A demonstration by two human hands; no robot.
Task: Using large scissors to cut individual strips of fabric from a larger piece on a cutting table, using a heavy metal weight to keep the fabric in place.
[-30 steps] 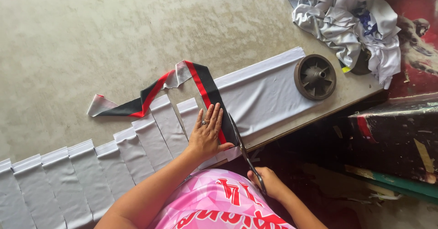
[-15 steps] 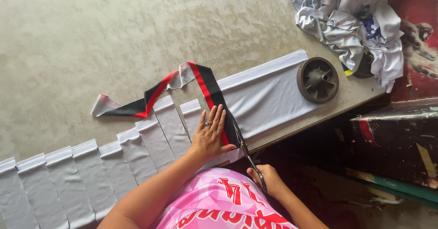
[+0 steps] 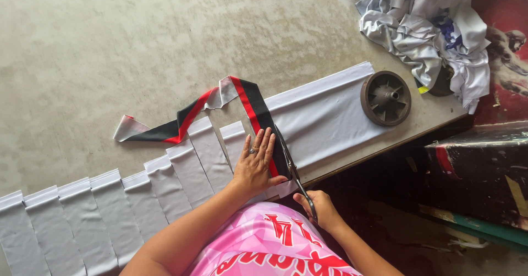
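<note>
My left hand (image 3: 254, 163) lies flat, fingers together, on a black and red fabric strip (image 3: 250, 103) that rests over a long white cloth (image 3: 324, 114) at the table's near edge. My right hand (image 3: 319, 209) grips a pair of scissors (image 3: 291, 169) whose blades run along the strip's right side into the white cloth. To the left, several cut white fabric strips (image 3: 137, 199) lie side by side along the table edge. The black and red strip bends away to the left, ending in a white tip (image 3: 127, 127).
A dark round wheel-shaped weight (image 3: 386, 98) sits on the right end of the white cloth. A heap of white and grey garments (image 3: 426, 28) lies at the table's far right corner. The pale table top (image 3: 137, 45) stretches beyond. A dark red and black surface (image 3: 478, 171) lies right of the table.
The scissors have advanced a little further into the white cloth beside the strip. My left hand stays pressed on the strip. The view has shifted slightly.
</note>
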